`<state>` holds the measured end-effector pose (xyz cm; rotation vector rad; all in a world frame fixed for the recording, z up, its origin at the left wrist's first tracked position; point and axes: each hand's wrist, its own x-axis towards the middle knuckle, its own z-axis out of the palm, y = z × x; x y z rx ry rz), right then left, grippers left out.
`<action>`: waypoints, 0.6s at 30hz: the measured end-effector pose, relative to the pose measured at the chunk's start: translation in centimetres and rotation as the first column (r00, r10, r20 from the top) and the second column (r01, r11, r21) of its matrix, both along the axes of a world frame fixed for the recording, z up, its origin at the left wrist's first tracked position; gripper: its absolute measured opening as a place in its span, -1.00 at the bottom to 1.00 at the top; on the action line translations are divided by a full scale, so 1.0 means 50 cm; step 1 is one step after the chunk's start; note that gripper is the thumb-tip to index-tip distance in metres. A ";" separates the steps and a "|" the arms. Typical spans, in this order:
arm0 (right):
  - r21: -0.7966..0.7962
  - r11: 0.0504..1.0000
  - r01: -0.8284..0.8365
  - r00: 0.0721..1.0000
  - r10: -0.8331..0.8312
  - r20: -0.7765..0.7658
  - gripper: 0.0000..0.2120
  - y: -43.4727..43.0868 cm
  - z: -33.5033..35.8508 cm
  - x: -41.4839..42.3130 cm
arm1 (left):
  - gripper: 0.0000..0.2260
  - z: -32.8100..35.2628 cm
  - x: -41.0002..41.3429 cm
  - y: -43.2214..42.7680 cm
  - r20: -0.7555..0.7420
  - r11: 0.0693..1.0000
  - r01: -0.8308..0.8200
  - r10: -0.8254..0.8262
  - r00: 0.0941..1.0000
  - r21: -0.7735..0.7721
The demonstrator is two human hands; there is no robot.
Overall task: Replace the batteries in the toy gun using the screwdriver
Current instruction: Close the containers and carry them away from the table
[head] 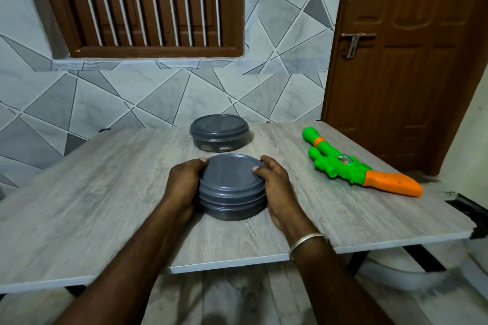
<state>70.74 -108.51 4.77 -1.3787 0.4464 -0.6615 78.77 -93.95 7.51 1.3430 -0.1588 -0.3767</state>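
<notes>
A green and orange toy gun (353, 166) lies on the right side of the grey wooden table (105, 206), its orange stock pointing toward the near right corner. In the middle of the table sits a round grey lidded container (231, 187). My left hand (184, 185) grips its left side and my right hand (274, 187) grips its right side, fingers curled over the lid's rim. No screwdriver or batteries are visible.
A second round grey lidded container (219, 133) stands behind the first, near the table's far edge against the tiled wall. A brown door (401, 60) is at the right, a louvred window above. The table's near edge runs just below my wrists.
</notes>
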 end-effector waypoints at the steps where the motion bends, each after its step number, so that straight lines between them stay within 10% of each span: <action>1: 0.001 1.000 -0.006 1.000 0.006 0.001 -0.45 0.002 0.001 -0.002 | -0.77 -0.002 0.001 0.000 0.017 1.000 -0.010 0.010 1.000 -0.011; 6: -0.025 1.000 0.016 0.998 -0.014 0.055 -0.32 0.012 0.006 -0.012 | -0.80 -0.003 -0.007 0.001 0.106 0.995 -0.053 0.062 0.992 -0.083; 13: -0.073 0.979 0.191 0.961 -0.171 0.219 -0.65 0.012 0.008 -0.011 | -0.83 0.018 -0.027 -0.019 0.138 0.963 -0.034 0.073 0.988 -0.269; 18: 0.015 0.928 0.371 0.859 -0.349 0.375 -0.55 -0.002 0.022 -0.013 | -0.65 0.029 -0.056 -0.056 0.158 0.979 0.160 -0.140 0.977 -0.123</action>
